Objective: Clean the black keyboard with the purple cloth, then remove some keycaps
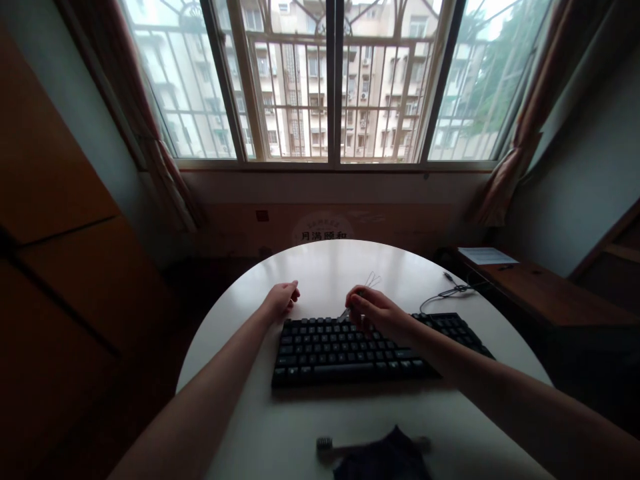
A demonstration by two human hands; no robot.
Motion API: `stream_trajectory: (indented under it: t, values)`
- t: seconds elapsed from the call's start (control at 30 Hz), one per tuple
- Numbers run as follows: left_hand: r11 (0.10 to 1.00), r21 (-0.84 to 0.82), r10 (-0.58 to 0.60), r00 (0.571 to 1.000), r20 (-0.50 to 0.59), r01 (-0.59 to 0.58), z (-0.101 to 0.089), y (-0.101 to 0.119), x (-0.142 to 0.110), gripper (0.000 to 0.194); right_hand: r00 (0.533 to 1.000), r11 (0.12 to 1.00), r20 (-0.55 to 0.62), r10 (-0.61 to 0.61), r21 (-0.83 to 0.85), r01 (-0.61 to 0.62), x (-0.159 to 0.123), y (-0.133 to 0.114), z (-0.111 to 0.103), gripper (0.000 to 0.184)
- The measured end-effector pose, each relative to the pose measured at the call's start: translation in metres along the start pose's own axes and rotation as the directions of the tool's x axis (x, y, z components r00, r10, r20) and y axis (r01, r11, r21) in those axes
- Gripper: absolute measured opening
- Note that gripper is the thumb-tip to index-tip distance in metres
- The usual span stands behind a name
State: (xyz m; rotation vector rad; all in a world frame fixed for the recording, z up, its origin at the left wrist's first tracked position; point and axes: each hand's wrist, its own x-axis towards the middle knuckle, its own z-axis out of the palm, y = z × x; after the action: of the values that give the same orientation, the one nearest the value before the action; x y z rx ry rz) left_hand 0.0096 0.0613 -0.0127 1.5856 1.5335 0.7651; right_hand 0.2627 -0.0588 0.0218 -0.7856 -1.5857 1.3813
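A black keyboard (330, 347) lies across the white table in front of me. My right hand (375, 310) is above its back row of keys, fingers pinched round a keycap puller (371, 280). Thin wire loops stick out past the far side of the fingers, and the puller's other end points down at the back row near the middle. Whether that end touches a key is too small to tell. My left hand (281, 300) rests on the table by the keyboard's back left corner, fingers curled in, with nothing visible in them.
A toothbrush-like brush (325, 443) lies near the front edge, partly under a dark cloth (385, 460). The keyboard's cable (450, 291) runs off to the right. A brown side table (550, 287) bears a sheet of paper (487, 256). The round table's edge curves beyond my hands.
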Motion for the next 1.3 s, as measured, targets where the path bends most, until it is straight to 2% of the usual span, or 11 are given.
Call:
stream_trajectory:
  t: [0.1,0.17,0.27,0.37,0.53,0.6,0.67,0.8,0.93,1.13,1.3]
  values:
    - [0.998,-0.034,-0.042,0.987,0.158,0.048,-0.016,0.002,0.007,0.040,0.996,0.994,0.076,-0.050,-0.094,0.057,0.033,0.001,0.014,0.042]
    - [0.996,-0.063,-0.042,0.968,0.248,0.059,-0.027,0.001,0.005,0.039,0.994,0.979,0.078,-0.071,-0.185,0.084,0.055,0.004,0.026,0.042]
    - [0.993,-0.113,-0.004,0.953,0.303,0.040,-0.038,-0.005,-0.002,0.040,0.994,0.946,0.055,-0.095,-0.306,0.107,0.084,0.013,0.046,0.036]
    - [0.991,-0.129,0.021,0.929,0.369,0.029,-0.048,-0.013,-0.009,0.038,0.993,0.936,0.087,-0.083,-0.334,0.108,0.105,0.025,0.064,0.028]
    - [0.994,0.105,-0.097,0.792,0.602,0.042,-0.067,-0.013,-0.019,0.032,0.993,0.921,0.080,-0.089,-0.372,0.113,0.115,0.049,0.075,0.025]
    - [0.985,0.163,-0.156,0.744,0.649,0.064,-0.071,-0.011,-0.021,0.032,0.992,0.931,0.081,-0.095,-0.346,0.118,0.112,0.056,0.074,0.025]
    - [0.979,0.189,-0.187,0.719,0.669,0.078,-0.072,-0.009,-0.021,0.031,0.992,0.938,0.074,-0.102,-0.325,0.121,0.108,0.060,0.072,0.025]
    - [0.973,0.222,-0.200,0.711,0.674,0.064,-0.071,-0.009,-0.021,0.032,0.987,0.915,0.070,-0.142,-0.371,0.158,0.103,0.058,0.070,0.024]
    - [0.970,0.240,-0.189,0.723,0.664,0.034,-0.069,-0.009,-0.021,0.030,0.977,0.873,0.100,-0.190,-0.438,0.215,0.101,0.054,0.071,0.023]
    - [0.962,0.265,-0.229,0.715,0.660,0.063,-0.065,-0.007,-0.024,0.027,0.977,0.864,0.122,-0.173,-0.459,0.210,0.100,0.055,0.071,0.024]
    - [0.968,0.243,-0.206,0.722,0.661,0.054,-0.064,-0.008,-0.025,0.029,0.970,0.836,0.163,-0.181,-0.495,0.239,0.098,0.052,0.071,0.020]
